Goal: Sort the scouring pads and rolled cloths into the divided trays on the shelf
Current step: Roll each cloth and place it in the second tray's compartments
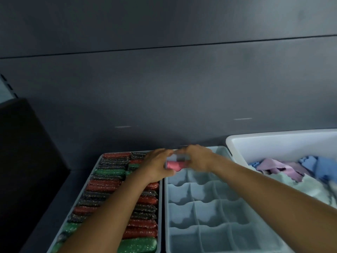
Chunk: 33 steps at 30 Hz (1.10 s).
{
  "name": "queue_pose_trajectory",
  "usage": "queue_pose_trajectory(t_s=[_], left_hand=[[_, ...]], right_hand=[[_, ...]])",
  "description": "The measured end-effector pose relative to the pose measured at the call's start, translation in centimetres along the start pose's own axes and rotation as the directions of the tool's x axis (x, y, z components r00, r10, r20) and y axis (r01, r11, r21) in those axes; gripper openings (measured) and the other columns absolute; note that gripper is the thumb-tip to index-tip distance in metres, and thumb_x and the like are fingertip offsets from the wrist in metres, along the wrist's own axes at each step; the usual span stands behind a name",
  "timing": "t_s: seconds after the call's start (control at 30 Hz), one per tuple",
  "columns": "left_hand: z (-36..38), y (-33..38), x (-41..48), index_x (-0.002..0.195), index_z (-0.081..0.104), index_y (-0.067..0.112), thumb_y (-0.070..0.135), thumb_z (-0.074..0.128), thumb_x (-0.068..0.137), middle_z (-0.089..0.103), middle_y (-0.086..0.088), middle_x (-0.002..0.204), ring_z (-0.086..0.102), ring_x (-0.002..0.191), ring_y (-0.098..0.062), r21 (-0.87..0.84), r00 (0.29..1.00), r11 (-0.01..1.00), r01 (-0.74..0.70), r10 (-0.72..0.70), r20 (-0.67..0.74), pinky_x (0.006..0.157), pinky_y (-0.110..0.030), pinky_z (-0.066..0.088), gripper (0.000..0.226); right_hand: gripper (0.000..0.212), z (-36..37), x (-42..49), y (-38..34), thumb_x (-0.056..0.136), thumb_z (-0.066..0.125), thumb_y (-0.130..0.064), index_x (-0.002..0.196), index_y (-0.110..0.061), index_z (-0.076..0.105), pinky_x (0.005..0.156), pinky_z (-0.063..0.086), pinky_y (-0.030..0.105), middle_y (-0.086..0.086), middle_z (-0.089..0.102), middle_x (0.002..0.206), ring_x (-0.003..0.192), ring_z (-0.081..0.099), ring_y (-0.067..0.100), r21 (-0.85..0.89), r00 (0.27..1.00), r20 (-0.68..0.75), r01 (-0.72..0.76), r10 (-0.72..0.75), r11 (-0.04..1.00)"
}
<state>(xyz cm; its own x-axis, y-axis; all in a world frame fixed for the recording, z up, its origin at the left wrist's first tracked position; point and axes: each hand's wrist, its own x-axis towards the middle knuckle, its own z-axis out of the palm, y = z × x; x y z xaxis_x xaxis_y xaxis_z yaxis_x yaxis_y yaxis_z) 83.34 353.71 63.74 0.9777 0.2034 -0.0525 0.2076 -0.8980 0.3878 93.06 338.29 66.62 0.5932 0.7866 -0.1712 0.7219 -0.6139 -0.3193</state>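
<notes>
Head view: left tray is packed with pads, red, green and dark, in two columns. Middle tray: grid of cells, floors showing. Bin at right holds loose cloths. Pink roll is at the middle tray's far-left corner, long axis left-right. Left hand grips its left end, right hand its right end. Blurred, so it's probably not seated.
</notes>
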Motion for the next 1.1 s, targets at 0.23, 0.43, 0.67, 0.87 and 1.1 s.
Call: queue_pose_trajectory(t_s=[0.23, 0.43, 0.67, 0.87, 1.1], left_hand=[[1.6, 10.6, -1.9, 0.139, 0.049, 0.02, 0.038, 0.069, 0.087, 0.05, 0.0, 0.14, 0.041, 0.133, -0.015, -0.224, 0.957, 0.952, -0.208, 0.151, -0.25, 0.106, -0.02, 0.026, 0.059], [5.7, 18.7, -2.6, 0.139, 0.049, 0.016, 0.04, 0.06, 0.094, 0.042, 0.003, 0.148, 0.034, 0.137, -0.009, -0.262, 0.941, 0.907, -0.33, 0.293, -0.17, 0.097, 0.003, 0.01, 0.053], [6.3, 19.7, -3.1, 0.137, 0.05, 0.025, 0.04, 0.055, 0.096, 0.033, 0.015, 0.152, 0.028, 0.14, 0.0, -0.403, 0.981, 0.897, -0.185, 0.147, -0.124, 0.105, -0.013, 0.018, 0.045], [5.5, 21.8, -5.2, 0.132, 0.051, 0.033, 0.049, 0.062, 0.089, 0.051, 0.021, 0.134, 0.045, 0.126, 0.002, -0.665, 0.979, 0.725, -0.181, 0.069, -0.192, 0.103, -0.021, 0.035, 0.046], [0.1, 24.7, -5.4, 0.104, 0.064, 0.0, 0.009, 0.062, 0.091, 0.067, -0.01, 0.09, 0.061, 0.084, -0.02, -0.865, 0.92, 0.369, -0.34, -0.06, -0.388, 0.075, -0.03, 0.048, 0.015]], right_hand=[[0.018, -5.8, -10.8, 11.3, 0.084, 0.066, -0.02, 0.081, -0.038, 0.07, 0.081, 0.054, 0.033, -0.013, 0.071, 0.085, 0.07, 0.063, 0.011, 0.297, 0.802, -0.548, -0.076, 0.235, 0.952], [0.017, -3.5, -14.2, 16.1, 0.076, 0.073, -0.042, 0.086, -0.029, 0.068, 0.073, 0.045, 0.022, -0.012, 0.062, 0.08, 0.08, 0.059, 0.011, 0.136, 0.975, 0.018, -0.224, 0.224, 0.965], [0.05, -2.3, -14.8, 16.4, 0.084, 0.062, -0.022, 0.128, -0.042, 0.051, 0.094, 0.041, 0.034, -0.011, 0.046, 0.13, 0.121, 0.043, 0.015, -0.256, 0.999, -0.008, -0.032, 0.031, 0.966], [0.016, -8.0, -16.9, 13.3, 0.072, 0.058, -0.026, 0.072, -0.039, 0.068, 0.069, 0.049, 0.027, -0.021, 0.065, 0.07, 0.067, 0.059, 0.002, 0.154, 0.912, -0.407, 0.022, 0.043, 0.988], [0.003, -15.1, -19.5, 5.3, 0.075, 0.073, -0.013, 0.076, -0.01, 0.073, 0.045, 0.04, 0.018, -0.004, 0.061, 0.058, 0.048, 0.049, 0.007, 0.326, 0.852, -0.521, 0.256, -0.053, 0.91]])
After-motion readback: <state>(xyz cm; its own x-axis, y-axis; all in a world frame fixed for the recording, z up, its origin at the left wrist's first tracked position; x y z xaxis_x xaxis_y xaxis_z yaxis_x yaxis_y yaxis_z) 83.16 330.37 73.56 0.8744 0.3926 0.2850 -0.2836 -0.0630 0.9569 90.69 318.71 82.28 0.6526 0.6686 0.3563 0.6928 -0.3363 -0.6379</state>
